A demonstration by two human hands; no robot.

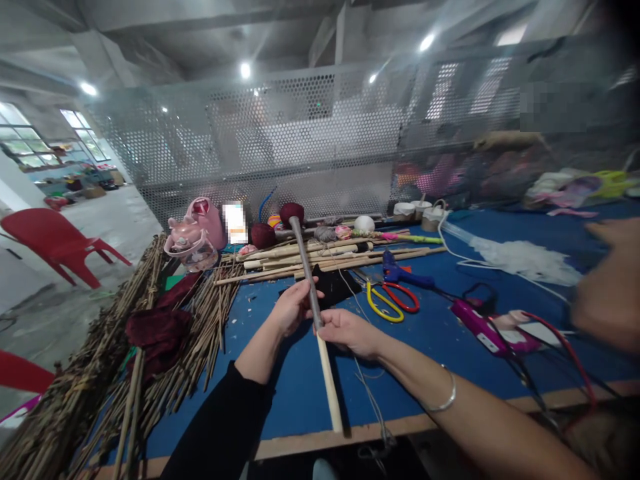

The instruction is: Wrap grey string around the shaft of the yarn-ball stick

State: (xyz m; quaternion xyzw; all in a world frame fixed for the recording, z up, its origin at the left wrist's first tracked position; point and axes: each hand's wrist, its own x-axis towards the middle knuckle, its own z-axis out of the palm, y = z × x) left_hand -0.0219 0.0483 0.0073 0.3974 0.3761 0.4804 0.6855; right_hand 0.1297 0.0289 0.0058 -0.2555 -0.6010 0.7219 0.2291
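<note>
Stick [329,387] held over blue table [285,413], both hands clamped mid-length: left hand [293,308], right hand [350,332] close together, probably to keep grey wrapping [306,263] taut.

part-wrapped wooden stick [329,380], dark red ball tip [291,213], tilted

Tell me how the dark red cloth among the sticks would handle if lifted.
The dark red cloth looks crumpled and soft, so it would probably hang floppy. Its loose folds suggest little weight for its bulk. Against rough sticks, it might snag.
</note>
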